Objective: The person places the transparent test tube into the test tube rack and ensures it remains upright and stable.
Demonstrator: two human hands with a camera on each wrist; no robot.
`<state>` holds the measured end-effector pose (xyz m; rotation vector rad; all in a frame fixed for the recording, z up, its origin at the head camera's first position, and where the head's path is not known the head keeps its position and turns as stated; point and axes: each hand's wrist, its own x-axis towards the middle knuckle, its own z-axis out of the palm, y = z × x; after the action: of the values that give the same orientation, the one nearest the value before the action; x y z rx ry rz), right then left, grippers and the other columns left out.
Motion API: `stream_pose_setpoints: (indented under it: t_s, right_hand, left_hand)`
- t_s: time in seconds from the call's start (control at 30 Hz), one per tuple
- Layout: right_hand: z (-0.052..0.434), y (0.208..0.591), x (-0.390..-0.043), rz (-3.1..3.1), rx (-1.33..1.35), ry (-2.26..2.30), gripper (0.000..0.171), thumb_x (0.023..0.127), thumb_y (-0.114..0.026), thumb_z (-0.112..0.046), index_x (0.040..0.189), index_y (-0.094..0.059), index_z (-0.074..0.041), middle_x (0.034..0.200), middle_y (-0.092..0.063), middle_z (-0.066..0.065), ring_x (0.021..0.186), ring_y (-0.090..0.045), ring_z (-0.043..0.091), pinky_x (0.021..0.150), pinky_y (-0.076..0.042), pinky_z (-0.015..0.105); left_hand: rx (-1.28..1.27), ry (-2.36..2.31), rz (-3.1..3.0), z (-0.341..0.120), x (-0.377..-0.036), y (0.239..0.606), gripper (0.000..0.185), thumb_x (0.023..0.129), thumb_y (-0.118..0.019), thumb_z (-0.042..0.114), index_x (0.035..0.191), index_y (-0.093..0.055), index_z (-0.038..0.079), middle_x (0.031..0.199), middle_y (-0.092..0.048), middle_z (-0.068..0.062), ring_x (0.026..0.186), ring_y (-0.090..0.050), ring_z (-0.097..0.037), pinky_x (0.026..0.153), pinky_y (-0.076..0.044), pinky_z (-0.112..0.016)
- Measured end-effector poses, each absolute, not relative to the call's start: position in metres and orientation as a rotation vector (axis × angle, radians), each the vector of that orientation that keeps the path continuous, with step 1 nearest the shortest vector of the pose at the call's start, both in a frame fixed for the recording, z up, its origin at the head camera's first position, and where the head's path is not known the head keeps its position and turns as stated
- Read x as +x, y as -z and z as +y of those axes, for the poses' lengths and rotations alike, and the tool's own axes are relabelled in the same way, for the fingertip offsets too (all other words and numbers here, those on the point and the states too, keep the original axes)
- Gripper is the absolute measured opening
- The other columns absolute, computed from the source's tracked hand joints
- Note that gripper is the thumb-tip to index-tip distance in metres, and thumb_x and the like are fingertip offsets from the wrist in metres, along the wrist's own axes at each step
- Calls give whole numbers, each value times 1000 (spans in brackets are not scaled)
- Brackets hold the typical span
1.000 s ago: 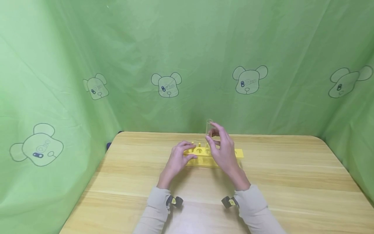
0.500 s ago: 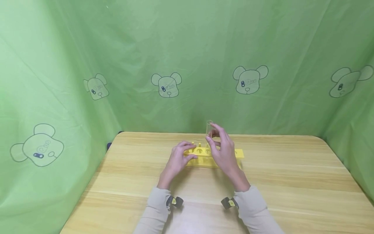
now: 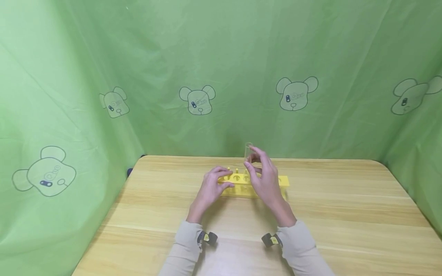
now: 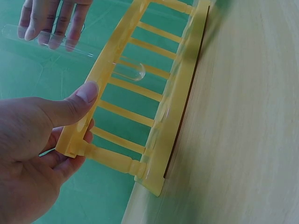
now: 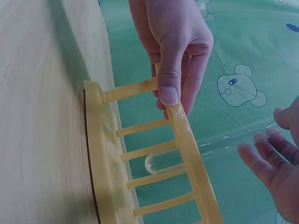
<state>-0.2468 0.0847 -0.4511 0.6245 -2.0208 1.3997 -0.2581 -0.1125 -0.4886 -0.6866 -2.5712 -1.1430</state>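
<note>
In the head view, a yellow test tube rack stands upright on the table. My left hand grips the left end of its top plate, thumb on the near side in the left wrist view. My right hand holds a clear test tube between thumb and fingers, above the rack. The tube passes through a hole in the top plate. Its rounded bottom hangs between top plate and base, apart from the base. The right hand's palm partly hides the rack in the head view.
The wooden table extends around the rack. A green curtain printed with bear heads hangs behind and at both sides. Short yellow pegs rise along the rack's far side. Each wrist wears a small dark camera.
The test tube has sunk slightly lower in the rack, with the right hand still holding it. The left hand keeps its grip on the rack. The head view has shifted a little.
</note>
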Motion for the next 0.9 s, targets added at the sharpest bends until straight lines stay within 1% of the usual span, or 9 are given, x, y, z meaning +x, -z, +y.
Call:
stream_pose_setpoints:
  t_s: [0.13,0.17,0.33,0.47,0.63,0.83,0.9]
  right_hand:
    - [85,452,-247,-2025,618,-1402,56,95,-69,5,146,-50,-6,106,-65,15,104,-66,29,82,-64,33]
    - [84,450,-245,-2027,612,-1403,56,94,-68,7,146,-50,-5,106,-64,17,103,-66,30,81,-64,35]
    - [85,452,-246,-2033,610,-1407,55,95,-67,7,146,-51,-6,106,-65,15,104,-66,29,81,-64,38]
    - [86,456,-248,-2047,612,-1409,55,96,-68,5,146,-50,-8,108,-65,12,105,-66,27,82,-64,36]
    - [86,455,-247,-2054,611,-1399,56,95,-69,4,147,-50,-8,108,-65,12,106,-66,27,84,-63,31]
    - [85,456,-247,-2048,613,-1389,56,95,-69,5,146,-51,-7,108,-65,12,105,-66,27,83,-63,34]
    - [85,457,-247,-2046,609,-1387,55,94,-69,6,145,-51,-6,107,-65,13,104,-67,27,83,-63,32]
  left_hand:
    - [-686,1136,-2571,-113,-258,488,44,81,-86,14,120,-72,-1,124,-69,-13,117,-65,-28,109,-50,-36]
    - [-685,1136,-2571,-113,-258,488,44,81,-86,14,120,-72,0,124,-69,-12,117,-65,-28,109,-50,-36]
    - [-681,1129,-2577,-113,-259,489,43,81,-86,15,120,-73,2,124,-69,-12,117,-65,-26,109,-50,-33]
    - [-682,1123,-2581,-113,-260,490,44,81,-86,14,120,-73,1,124,-69,-12,117,-65,-26,109,-50,-33]
    - [-690,1128,-2574,-113,-260,489,44,81,-86,13,121,-72,1,125,-69,-13,117,-65,-27,109,-50,-35]
    - [-690,1113,-2571,-113,-259,489,43,80,-86,13,120,-73,1,124,-69,-13,117,-65,-27,109,-50,-35]
    - [-698,1104,-2567,-113,-259,489,43,80,-86,13,119,-73,0,124,-69,-14,117,-65,-28,109,-50,-36]
